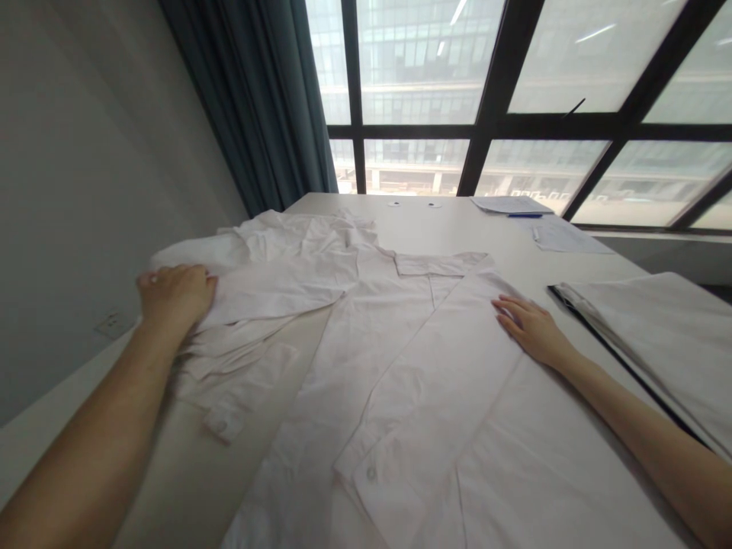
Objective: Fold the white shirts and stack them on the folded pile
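Note:
A white shirt (412, 343) with buttons lies spread over the table, its collar toward the window. One sleeve is laid across its body, and a buttoned cuff (369, 473) shows low in the middle. At the left, my left hand (178, 291) is closed on the outer end of the other sleeve (280, 282), which stretches sideways over rumpled white cloth (237, 366). My right hand (531, 328) rests flat on the right edge of the shirt near the shoulder, fingers apart and holding nothing.
Folded white cloth (663, 320) with a black edge lies at the right. Papers (508, 204) and a blue pen (524, 216) are at the far side of the white table (423, 225). Beyond stand a window and a dark curtain (268, 91); a wall is on the left.

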The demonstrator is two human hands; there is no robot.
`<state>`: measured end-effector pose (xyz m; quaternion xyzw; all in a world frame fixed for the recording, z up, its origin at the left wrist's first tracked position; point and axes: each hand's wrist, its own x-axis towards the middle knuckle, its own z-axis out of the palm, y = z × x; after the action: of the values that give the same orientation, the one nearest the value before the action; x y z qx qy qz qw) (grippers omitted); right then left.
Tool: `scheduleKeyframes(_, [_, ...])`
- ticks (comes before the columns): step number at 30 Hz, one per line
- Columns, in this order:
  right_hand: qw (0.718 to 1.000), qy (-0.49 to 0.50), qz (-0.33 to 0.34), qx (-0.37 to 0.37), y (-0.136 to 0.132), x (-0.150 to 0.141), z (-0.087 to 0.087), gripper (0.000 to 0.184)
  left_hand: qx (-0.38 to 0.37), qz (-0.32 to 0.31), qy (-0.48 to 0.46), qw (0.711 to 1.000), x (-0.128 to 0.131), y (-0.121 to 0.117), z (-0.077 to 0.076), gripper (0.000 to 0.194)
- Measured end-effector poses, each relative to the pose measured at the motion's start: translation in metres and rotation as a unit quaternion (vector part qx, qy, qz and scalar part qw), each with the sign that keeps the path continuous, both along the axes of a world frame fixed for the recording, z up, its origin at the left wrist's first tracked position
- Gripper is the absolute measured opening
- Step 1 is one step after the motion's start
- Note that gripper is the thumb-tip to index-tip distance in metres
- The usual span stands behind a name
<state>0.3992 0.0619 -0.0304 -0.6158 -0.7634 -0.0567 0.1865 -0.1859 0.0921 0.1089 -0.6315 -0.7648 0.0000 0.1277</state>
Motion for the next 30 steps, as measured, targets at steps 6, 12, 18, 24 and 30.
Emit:
scheduleKeyframes(6, [1.0, 0.001, 0.001, 0.0, 0.001, 0.001, -0.001, 0.045, 0.081, -0.097, -0.159, 0.979, 0.063, -0.018, 0.03, 0.031])
scheduleKeyframes(12, [1.0, -0.004, 0.002, 0.002, 0.001, 0.001, 0.0, 0.045, 0.032, -0.277, -0.405, 0.871, 0.136, -0.054, 0.006, 0.023])
scheduleKeyframes(18, [1.0, -0.005, 0.0, 0.012, 0.0, 0.0, 0.0, 0.043, -0.222, -0.433, -0.378, 0.787, 0.168, -0.078, -0.031, 0.041])
scheduleKeyframes(24, [1.0, -0.014, -0.001, 0.007, 0.0, -0.001, -0.001, 0.044, -0.18, -0.45, -0.165, 0.859, 0.148, -0.068, -0.038, 0.039])
scheduleKeyframes(30, [1.0, -0.025, -0.008, 0.013, -0.001, -0.003, -0.001, 0.043, -0.18, -0.439, -0.132, 0.87, 0.121, -0.048, -0.036, 0.015])
